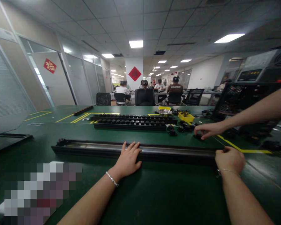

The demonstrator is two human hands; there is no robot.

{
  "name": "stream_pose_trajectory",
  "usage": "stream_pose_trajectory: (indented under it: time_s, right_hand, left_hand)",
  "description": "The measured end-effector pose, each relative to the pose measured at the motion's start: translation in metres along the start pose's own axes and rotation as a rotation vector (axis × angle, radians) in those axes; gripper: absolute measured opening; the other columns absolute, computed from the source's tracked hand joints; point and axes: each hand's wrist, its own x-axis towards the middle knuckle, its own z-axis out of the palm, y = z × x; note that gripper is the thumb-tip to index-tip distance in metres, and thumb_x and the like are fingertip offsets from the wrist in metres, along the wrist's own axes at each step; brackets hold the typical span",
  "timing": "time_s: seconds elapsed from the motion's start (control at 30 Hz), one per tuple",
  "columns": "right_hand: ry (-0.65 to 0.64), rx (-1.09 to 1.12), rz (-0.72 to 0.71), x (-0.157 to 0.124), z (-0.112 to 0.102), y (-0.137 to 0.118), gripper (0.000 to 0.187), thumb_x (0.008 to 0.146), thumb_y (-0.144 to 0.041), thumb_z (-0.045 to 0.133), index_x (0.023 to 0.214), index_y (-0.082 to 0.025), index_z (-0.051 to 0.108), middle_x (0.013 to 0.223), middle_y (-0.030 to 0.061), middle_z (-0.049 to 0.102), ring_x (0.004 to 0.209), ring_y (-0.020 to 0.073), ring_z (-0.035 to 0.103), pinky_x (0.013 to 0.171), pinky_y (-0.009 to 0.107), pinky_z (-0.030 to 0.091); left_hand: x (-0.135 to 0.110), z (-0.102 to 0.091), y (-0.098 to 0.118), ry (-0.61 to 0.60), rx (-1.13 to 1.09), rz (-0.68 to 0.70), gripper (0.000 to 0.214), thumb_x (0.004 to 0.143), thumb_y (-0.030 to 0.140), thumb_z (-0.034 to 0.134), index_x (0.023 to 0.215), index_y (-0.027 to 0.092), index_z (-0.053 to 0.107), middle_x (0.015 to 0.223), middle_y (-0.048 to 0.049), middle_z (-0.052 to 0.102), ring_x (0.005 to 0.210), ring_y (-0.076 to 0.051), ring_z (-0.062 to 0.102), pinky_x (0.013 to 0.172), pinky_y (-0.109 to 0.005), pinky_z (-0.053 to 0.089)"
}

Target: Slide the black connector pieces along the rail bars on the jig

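A long black metal rail (89, 147) lies across the green table in front of me. My left hand (128, 158) rests flat on the rail's middle, fingers stretched out over its top edge. My right hand (229, 159) is closed around the rail's right end. Both wrists wear thin silver bracelets. Another person's hand (206, 129) reaches in from the right and presses on a small black part just beyond the rail.
Two more black rails (131, 125) loaded with small parts lie farther back. Yellow bins (186, 117), a metal bowl (165, 112) and loose black parts stand at the back right. A black crate (239, 100) and a machine stand at the right. Seated people work at far desks.
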Motion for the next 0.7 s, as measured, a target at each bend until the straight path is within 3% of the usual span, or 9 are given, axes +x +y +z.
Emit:
stream_pose_trajectory:
  time_s: [0.7]
  right_hand:
    - [-0.008, -0.036, 0.019, 0.0056, -0.0018, 0.0082, 0.040, 0.073, -0.028, 0.044, 0.101, -0.006, 0.064, 0.091, 0.0173, 0.060, 0.095, 0.0286, 0.051, 0.082, 0.037, 0.040]
  left_hand:
    - [-0.0004, 0.0005, -0.0010, -0.001, -0.005, -0.001, 0.040, 0.077, 0.038, 0.053, 0.114, 0.022, 0.051, 0.141, -0.0085, 0.038, 0.132, -0.027, 0.028, 0.108, -0.055, 0.007]
